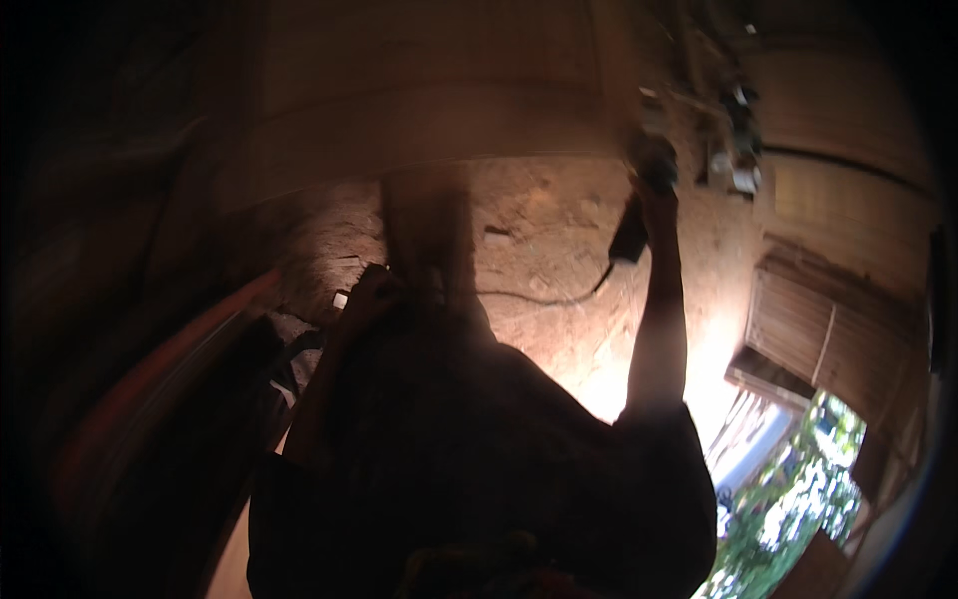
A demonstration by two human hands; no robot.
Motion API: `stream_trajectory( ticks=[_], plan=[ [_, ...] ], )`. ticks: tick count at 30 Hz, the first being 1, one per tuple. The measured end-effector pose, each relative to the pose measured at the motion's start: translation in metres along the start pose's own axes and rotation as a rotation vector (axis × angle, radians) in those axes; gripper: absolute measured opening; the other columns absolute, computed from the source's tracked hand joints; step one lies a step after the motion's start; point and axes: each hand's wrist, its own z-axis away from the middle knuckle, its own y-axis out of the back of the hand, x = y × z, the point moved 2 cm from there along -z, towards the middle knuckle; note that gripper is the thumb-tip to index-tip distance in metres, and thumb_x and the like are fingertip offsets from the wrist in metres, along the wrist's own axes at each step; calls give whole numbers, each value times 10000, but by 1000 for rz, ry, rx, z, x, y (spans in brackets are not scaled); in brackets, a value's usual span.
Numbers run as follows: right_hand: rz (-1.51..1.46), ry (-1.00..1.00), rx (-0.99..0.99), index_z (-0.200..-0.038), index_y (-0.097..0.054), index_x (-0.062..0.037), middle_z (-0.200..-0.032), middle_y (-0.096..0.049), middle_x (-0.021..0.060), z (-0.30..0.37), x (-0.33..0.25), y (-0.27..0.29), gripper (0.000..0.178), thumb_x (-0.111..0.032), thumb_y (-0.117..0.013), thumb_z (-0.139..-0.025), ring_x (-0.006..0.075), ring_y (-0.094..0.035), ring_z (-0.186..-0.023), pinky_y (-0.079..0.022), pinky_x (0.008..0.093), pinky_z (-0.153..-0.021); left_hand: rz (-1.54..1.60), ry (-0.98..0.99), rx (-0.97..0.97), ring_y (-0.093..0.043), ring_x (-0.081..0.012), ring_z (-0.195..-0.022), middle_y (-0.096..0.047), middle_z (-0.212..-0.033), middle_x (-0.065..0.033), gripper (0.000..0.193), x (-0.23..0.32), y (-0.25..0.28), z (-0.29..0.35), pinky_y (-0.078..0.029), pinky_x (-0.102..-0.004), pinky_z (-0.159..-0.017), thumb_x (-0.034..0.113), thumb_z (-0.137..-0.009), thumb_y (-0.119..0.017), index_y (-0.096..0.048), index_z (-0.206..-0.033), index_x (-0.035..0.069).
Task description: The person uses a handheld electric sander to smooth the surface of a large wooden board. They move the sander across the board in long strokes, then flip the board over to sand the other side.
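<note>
My right hand (656,195) reaches forward, closed around a dark corded power tool (629,232) at the edge of a wide wooden board (429,115). The tool's front end is blurred and dark, so its exact kind does not show. From its rear a black cord (544,300) curves down and left over the ground. My left hand (373,292) is low, beside my body and near a dark upright post or leg (424,225) under the board. Deep shadow hides its fingers, and I cannot tell whether it holds anything.
Sandy, dusty ground (544,235) lies below the board. Blurred small items (736,150) are cluttered at the far right. A slatted wooden piece (798,324) stands on the right, near a bright opening with greenery (788,509). A long reddish edge (175,364) runs along the left.
</note>
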Motion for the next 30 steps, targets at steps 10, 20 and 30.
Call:
stream_trajectory(
  ticks=[10,20,30],
  plan=[
    [57,270,-428,-1246,-641,-11,-1003,-699,55,157,-102,-205,509,-249,-845,-845,133,-638,-862,-538,323,-741,61,-56,270,-710,-223,-1065,-736,-1130,-108,283,-106,38,72,-559,-343,-919,130,-892,-749,-737,-1162,45],
    [539,562,-653,-1410,-483,46,-1247,-648,271,277,-221,-379,766,-458,-723,-885,448,-637,-1194,-525,527,-990,-246,11,341,-730,-296,-991,-744,-1017,-148,255,-221,41,112,-564,-404,-836,206,-876,-728,-715,-1054,24],
    [485,373,-461,-1284,-530,36,-1131,-691,338,224,-170,-277,696,-343,-773,-753,486,-663,-1140,-536,532,-981,88,-82,301,-745,-226,-1001,-774,-1047,-102,244,-134,62,88,-570,-351,-895,49,-855,-712,-750,-1096,52]
  ],
)
